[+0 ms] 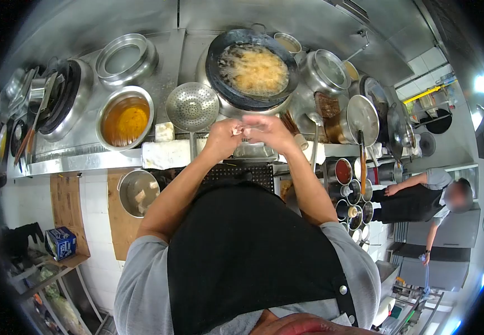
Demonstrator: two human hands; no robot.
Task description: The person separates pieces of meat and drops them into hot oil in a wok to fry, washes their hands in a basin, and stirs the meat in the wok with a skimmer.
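Left hand (222,138), right hand (270,134) close together over front edge of desk (85,163), near wok (215,70). Fingers bunched, blurred; can't tell if holding.

My right hand (266,134) is blurring; the pale bit (237,129) at my left hand (222,138) is looking too small to name.

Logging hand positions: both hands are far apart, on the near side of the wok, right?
Not far apart: the head view shows the left hand and right hand close together. They are on the near side of the wok.
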